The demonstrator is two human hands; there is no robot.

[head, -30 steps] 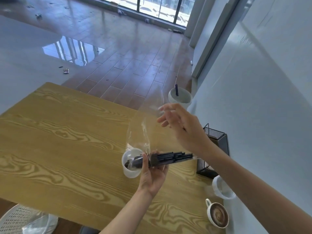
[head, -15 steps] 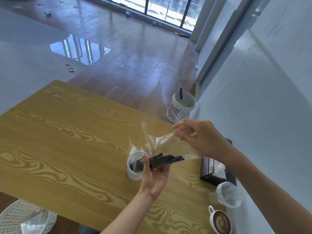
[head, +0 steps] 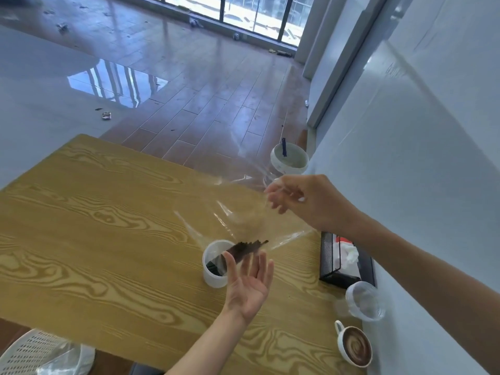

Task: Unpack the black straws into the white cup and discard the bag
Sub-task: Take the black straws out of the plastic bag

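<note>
Since the earlier frames the left hand [head: 250, 286] has released the bundle and now stands open, palm up, fingers [head: 261, 266] straight and holding nothing; the bundle of thin black plastic straws [head: 244, 249] has slid out of its grip and down toward the cup. The right hand [head: 305, 203] has lifted the bag up and to the far right.

The wood-grain tabletop [head: 94, 226] carries all items. The clear crinkled plastic bag [head: 243, 215] hangs spread above it, pinched at its upper corner by the right-hand fingers [head: 273, 197]; its lower part trails toward the straws.

The straws lie slanted, long axis running from near-left low to far-right high, lower ends inside the small white round cup [head: 215, 277], upper ends blurred above its rim. They lie just beyond the left fingertips, so the left hand is the nearer one. Whether the upper ends remain inside the bag cannot be told.

Containers, judged: the white cup holds the straw ends. A black wire-mesh box [head: 331, 266] at right holds white tissue. A clear plastic cup [head: 365, 301] appears empty. A white mug [head: 354, 347] holds coffee. A white bucket [head: 289, 159] stands on the floor beyond the tabletop, and a white perforated bin [head: 29, 353], plastic-lined, lies near-left.
</note>
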